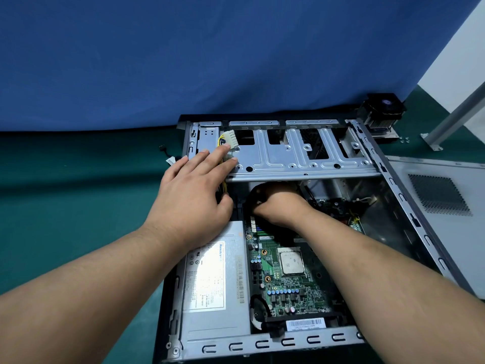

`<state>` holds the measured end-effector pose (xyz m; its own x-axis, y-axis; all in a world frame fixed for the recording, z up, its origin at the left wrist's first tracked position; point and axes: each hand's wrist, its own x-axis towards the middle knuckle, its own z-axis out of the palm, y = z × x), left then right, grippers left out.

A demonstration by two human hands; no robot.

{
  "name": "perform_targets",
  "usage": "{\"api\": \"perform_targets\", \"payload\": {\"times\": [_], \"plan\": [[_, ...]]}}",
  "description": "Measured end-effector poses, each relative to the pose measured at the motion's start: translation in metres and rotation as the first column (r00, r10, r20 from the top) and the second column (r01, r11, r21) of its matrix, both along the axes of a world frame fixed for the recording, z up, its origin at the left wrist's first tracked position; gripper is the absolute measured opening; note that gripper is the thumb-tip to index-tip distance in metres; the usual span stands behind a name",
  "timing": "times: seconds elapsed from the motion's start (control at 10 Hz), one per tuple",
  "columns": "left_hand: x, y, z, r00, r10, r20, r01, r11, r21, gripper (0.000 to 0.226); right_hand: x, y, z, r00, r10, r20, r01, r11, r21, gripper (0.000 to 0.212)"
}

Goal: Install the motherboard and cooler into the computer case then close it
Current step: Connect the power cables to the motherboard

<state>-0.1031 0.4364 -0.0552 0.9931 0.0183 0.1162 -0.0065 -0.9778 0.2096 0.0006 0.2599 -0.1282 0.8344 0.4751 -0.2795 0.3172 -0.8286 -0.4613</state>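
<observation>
The open computer case (288,342) lies flat on a green mat. The green motherboard (283,285) sits inside it with the bare CPU (290,262) showing. My left hand (194,190) lies with straight fingers over the yellow power cables and the drive cage's left end, just below a white connector (231,139). My right hand (278,200) reaches under the drive cage (301,156) and grips a black cable bundle (253,195); its fingers are hidden. The cooler (380,111) stands outside the case at the back right.
A grey power supply (215,279) fills the case's left side. The side panel (441,195) lies to the right of the case. A few small screws (404,139) lie near the cooler. A blue cloth (183,61) hangs behind, and a white metal leg (446,127) stands at right.
</observation>
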Motion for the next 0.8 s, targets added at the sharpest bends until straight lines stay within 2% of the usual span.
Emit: {"api": "perform_targets", "payload": {"times": [0.1,0.3,0.5,0.8], "plan": [[0.000,0.000,0.000,1.000,0.001,0.002,-0.001,1.000,0.002,0.071,0.001,0.000,0.001,0.998,0.062,0.000,-0.062,0.996,-0.057,0.001],[-0.001,0.000,0.001,1.000,0.001,0.001,-0.001,1.000,0.002,0.071,-0.001,-0.001,0.003,0.998,0.043,-0.046,-0.046,0.997,-0.066,0.019],[-0.001,0.000,0.001,1.000,0.002,0.006,-0.002,1.000,0.000,0.071,-0.001,0.004,0.005,1.000,0.012,-0.028,-0.014,0.995,-0.096,0.007],[0.000,0.001,0.000,1.000,-0.005,0.004,0.005,1.000,0.009,0.066,0.001,0.013,0.009,0.997,0.018,-0.079,-0.030,0.988,-0.152,0.011]]}}
